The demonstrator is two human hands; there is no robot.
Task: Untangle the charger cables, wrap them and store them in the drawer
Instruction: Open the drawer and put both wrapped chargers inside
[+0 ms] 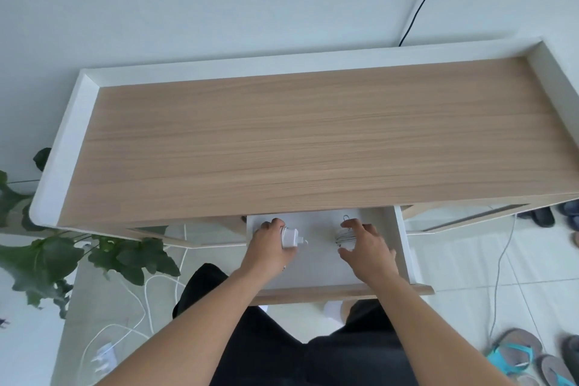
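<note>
I see both hands inside the open white drawer (pixel 404 247) under the wood-grain desk top (pixel 313 141). Left hand (pixel 269 247) clasps a blocky white charger (pixel 289 238), cord coiled round it. Right hand (pixel 365 247), fingers spread, rests over a loose grey-white cable bundle (pixel 344 236).

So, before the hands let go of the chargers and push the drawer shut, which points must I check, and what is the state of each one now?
1. Drawer pulled open far enough: ok.
2. Left hand holds the wrapped white charger inside the drawer: ok.
3. Right hand is over the coiled cable bundle in the drawer, fingers spread; whether it grips the bundle: cannot tell.
4. Both bundles lie flat on the drawer floor: cannot tell, the hands cover them.
5. No cable end hangs over the drawer front: ok, none is seen there.
6. Both hands out of the drawer before closing: not ok.
</note>
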